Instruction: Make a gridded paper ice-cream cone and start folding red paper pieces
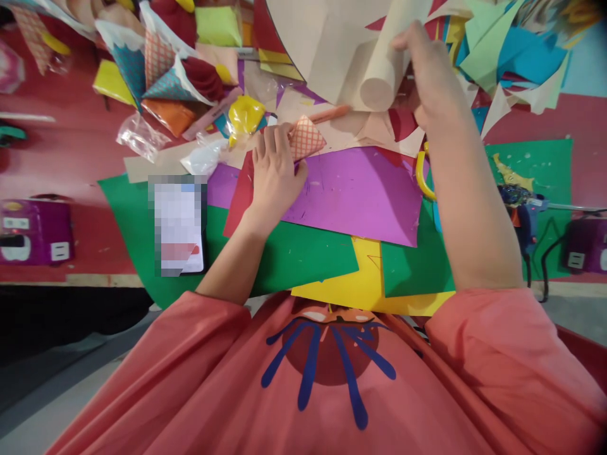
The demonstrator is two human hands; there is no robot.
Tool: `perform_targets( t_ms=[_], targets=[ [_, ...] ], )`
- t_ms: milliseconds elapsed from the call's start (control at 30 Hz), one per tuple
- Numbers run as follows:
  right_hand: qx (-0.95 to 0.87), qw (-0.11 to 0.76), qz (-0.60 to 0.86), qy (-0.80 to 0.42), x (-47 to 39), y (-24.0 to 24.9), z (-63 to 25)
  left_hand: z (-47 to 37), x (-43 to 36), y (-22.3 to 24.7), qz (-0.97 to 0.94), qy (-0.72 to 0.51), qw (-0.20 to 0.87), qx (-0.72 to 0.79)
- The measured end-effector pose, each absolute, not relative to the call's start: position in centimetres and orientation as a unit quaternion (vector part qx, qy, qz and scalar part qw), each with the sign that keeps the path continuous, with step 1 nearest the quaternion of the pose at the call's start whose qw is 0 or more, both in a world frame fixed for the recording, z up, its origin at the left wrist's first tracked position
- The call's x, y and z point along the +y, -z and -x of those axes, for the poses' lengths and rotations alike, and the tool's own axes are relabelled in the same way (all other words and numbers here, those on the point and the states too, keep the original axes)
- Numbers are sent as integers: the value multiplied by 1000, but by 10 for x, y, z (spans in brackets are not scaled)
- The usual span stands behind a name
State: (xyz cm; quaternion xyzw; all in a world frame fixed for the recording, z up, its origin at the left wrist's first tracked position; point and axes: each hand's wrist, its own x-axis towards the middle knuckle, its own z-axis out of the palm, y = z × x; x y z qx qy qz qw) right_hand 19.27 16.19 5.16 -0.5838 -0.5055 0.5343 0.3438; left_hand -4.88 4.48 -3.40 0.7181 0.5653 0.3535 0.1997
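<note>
My left hand (277, 174) reaches over the purple sheet (360, 193), its fingers bent over the end of a red-and-white patterned paper piece (307, 138); what its fingertips grip is hidden. Farther right and forward, my right hand (434, 76) is at the right side of a cream paper roll (384, 69), with a finger against it and the other fingers mostly hidden. An orange stick-like item (327, 115) lies between the patterned piece and the roll. Left of my left hand are a yellow clump in clear plastic (244, 117) and a white plastic bag (205, 157).
A phone (180, 227) lies on green sheet (128, 208) at the left. Patterned cones (161, 60) fill the back left, paper scraps (493, 47) the back right. A glue gun (526, 215) with a cable and yellow-handled scissors (422, 174) are at the right.
</note>
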Motion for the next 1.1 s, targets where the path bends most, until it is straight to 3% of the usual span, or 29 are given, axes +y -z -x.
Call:
perform_targets(
  t_ms=[167, 300, 467, 567, 733, 933, 1100],
  targets=[
    [-367, 461, 542, -599, 112, -72, -219, 37, 36, 13, -726, -353, 187, 559],
    [-343, 476, 511, -628, 63, -73, -240, 25, 22, -7, -760, -354, 197, 508],
    [-246, 413, 576, -661, -1, -58, -257, 7, 9, -9, -847, -293, 212, 390],
    [-218, 421, 621, -625, -36, -50, -259, 2, 9, -4, -839, -269, 242, 406],
    [-211, 380, 579, -690, -66, -42, -251, 4, 13, -3, -813, -311, 259, 418],
    [-211, 337, 520, -756, -78, -35, -232, -2, 4, -18, -787, -295, 464, 281],
    [-228, 336, 505, -762, -62, -37, -226, -5, 3, -23, -663, -259, 582, 393]
  ],
)
